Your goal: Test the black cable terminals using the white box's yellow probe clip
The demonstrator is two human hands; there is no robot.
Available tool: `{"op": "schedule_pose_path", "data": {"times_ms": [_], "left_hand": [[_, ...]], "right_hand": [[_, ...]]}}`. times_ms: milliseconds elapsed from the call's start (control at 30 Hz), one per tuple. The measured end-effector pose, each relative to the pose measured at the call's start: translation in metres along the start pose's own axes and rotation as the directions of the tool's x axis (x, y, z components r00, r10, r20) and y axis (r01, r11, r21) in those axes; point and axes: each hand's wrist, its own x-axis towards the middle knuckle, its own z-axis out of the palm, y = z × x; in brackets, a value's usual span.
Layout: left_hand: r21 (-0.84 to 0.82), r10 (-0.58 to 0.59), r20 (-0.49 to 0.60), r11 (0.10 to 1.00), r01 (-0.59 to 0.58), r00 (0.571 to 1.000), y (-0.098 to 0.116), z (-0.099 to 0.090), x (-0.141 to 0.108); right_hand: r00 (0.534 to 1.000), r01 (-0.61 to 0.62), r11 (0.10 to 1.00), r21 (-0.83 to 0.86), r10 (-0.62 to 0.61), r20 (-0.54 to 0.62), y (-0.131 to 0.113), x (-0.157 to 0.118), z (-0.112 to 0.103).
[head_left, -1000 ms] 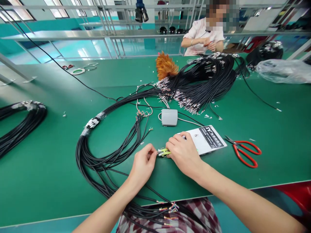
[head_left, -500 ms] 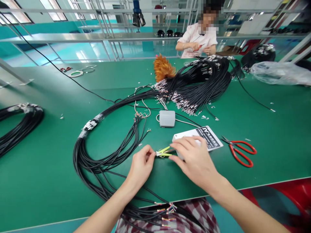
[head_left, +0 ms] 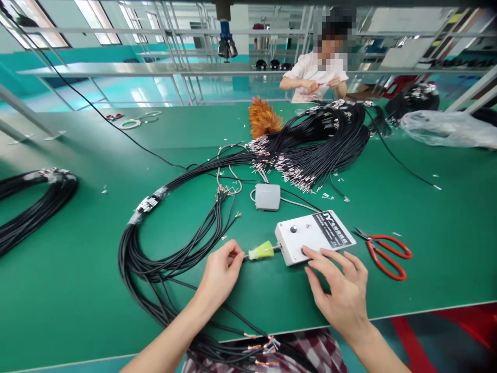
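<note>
My left hand (head_left: 224,263) is closed in a pinch on a thin black cable, mostly hidden by the fingers. Just right of those fingertips is the blurred yellow-green head (head_left: 262,251) of a small white wire-twisting machine (head_left: 292,242), joined to it by a metal shaft. My right hand (head_left: 341,285) is open, its fingers apart over the front edge of the machine, with a fingertip at a black knob there. A bundle of black cables (head_left: 130,248) curves round on the left, and its stripped ends (head_left: 267,344) hang at the table's front edge.
Red-handled cutters (head_left: 388,254) lie right of the machine, a grey box (head_left: 267,197) behind it. Farther back are a large cable heap (head_left: 322,140) and an orange duster (head_left: 264,118). Another coil (head_left: 42,197) lies far left. A co-worker (head_left: 320,72) sits across the green table (head_left: 85,295).
My right hand has moved from the yellow-green head, right and toward me, to the machine's front. The head's separate prongs now look like one blurred cone. My left hand keeps its pinch.
</note>
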Motion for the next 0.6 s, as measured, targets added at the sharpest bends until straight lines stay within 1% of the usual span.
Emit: {"op": "schedule_pose_path", "data": {"times_ms": [167, 233, 300, 400, 467, 533, 600], "left_hand": [[-0.107, -0.03, -0.047, 0.994, 0.025, 0.998, 0.002, -0.014, -0.003], [-0.153, -0.028, -0.08, 0.988, 0.016, 0.996, 0.009, -0.027, 0.001], [-0.194, -0.019, -0.154, 0.981, -0.011, 0.988, 0.021, -0.048, 0.012], [-0.259, -0.032, -0.306, 0.965, -0.05, 0.952, 0.044, -0.09, 0.039], [-0.29, -0.048, -0.422, 0.953, -0.084, 0.905, 0.054, -0.115, 0.062], [-0.289, -0.061, -0.51, 0.952, -0.104, 0.858, 0.055, -0.13, 0.084], [-0.268, -0.085, -0.539, 0.961, -0.075, 0.838, 0.044, -0.131, 0.101]], "right_hand": [[0.999, 0.015, 0.999, 0.046, -0.014, -0.03, -0.001, -0.003, -0.001], [0.999, 0.045, 0.995, 0.085, -0.042, -0.032, -0.004, -0.007, -0.002], [0.995, 0.096, 0.986, 0.133, -0.096, -0.009, -0.009, -0.013, -0.004], [0.984, 0.155, 0.965, 0.211, -0.171, 0.055, -0.014, -0.024, -0.002], [0.98, 0.156, 0.957, 0.245, -0.18, 0.08, -0.015, -0.03, 0.001], [0.983, 0.127, 0.957, 0.26, -0.156, 0.094, -0.014, -0.034, 0.004], [0.986, 0.095, 0.958, 0.271, -0.127, 0.104, -0.012, -0.038, 0.007]]}}
